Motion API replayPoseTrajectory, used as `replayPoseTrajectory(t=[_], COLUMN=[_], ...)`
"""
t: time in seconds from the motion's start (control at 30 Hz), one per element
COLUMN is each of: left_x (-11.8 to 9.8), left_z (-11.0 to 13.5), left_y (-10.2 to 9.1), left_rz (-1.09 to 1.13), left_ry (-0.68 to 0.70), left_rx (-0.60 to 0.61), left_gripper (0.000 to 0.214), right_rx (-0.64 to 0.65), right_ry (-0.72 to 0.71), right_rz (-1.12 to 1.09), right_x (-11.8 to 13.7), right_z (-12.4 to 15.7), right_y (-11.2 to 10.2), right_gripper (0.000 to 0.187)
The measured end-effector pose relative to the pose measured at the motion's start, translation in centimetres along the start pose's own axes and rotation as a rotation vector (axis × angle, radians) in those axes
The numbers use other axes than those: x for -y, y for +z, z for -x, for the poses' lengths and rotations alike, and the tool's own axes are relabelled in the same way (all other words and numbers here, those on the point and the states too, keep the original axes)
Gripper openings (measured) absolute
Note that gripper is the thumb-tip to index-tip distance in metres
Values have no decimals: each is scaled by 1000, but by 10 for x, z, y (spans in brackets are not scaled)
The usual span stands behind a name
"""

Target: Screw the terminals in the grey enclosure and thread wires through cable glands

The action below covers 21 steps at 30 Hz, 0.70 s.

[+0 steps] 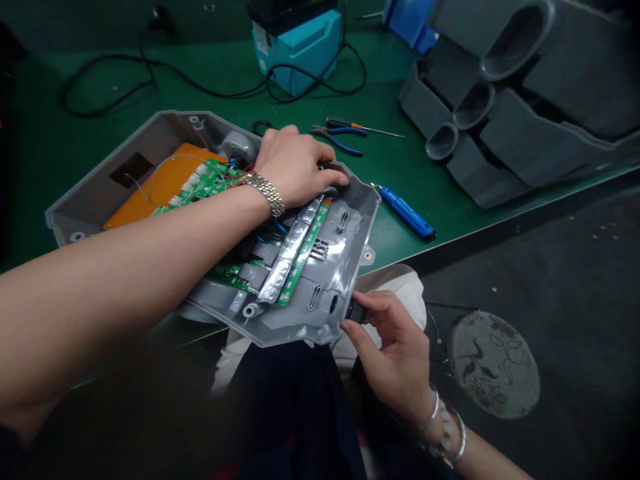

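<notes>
A grey plastic housing (345,247) lies tilted, inner side up, over the table's front edge and my lap. Inside it are a green circuit board (235,277), a long metal strip (285,260) and an orange panel (187,157). My left hand (295,167), with a watch on its wrist, reaches across and grips the far wall, thumb inside the rim. At the near right corner my right hand (393,343) pinches a black round fitting (356,311) against the outside of the wall, beside a dark hole. Fingers partly cover that fitting.
Beyond the housing lie pliers (345,137), a screwdriver (365,127) and a blue-handled tool (407,213). A turquoise box (297,57) with a black cable (200,83) stands at the back. Grey housings (490,127) are stacked at right; a round stool (493,363) is on the floor.
</notes>
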<state>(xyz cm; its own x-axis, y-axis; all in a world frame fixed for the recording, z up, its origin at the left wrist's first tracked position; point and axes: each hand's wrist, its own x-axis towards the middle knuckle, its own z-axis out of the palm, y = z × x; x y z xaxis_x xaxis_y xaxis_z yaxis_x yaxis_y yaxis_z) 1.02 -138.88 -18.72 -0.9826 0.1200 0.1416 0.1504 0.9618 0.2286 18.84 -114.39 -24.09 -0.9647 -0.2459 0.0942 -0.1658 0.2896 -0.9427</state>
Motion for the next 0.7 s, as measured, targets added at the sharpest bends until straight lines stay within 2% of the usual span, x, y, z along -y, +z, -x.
replayPoseTrajectory(t=[0.17, 0.3, 0.43, 0.5, 0.6, 0.7], left_x=[-4, -5, -5, -5, -4, -3], left_z=[2, 3, 4, 4, 2, 1], left_y=[2, 2, 2, 3, 5, 9], left_rz=[26, 62, 96, 120, 131, 128], left_ry=[44, 35, 26, 25, 27, 37], left_rx=[-26, -47, -70, -78, -96, -117], left_gripper=[42, 37, 34, 32, 31, 31], right_rx=[0, -75, -167, -192, -192, -88], right_ry=[-42, -44, 89, 165, 168, 162], right_rz=[-33, -100, -163, -179, -108, -50], right_x=[4, 9, 1, -4, -3, 9], right_z=[7, 11, 22, 27, 25, 14], right_y=[10, 23, 32, 32, 26, 15], right_gripper=[31, 29, 21, 20, 21, 19])
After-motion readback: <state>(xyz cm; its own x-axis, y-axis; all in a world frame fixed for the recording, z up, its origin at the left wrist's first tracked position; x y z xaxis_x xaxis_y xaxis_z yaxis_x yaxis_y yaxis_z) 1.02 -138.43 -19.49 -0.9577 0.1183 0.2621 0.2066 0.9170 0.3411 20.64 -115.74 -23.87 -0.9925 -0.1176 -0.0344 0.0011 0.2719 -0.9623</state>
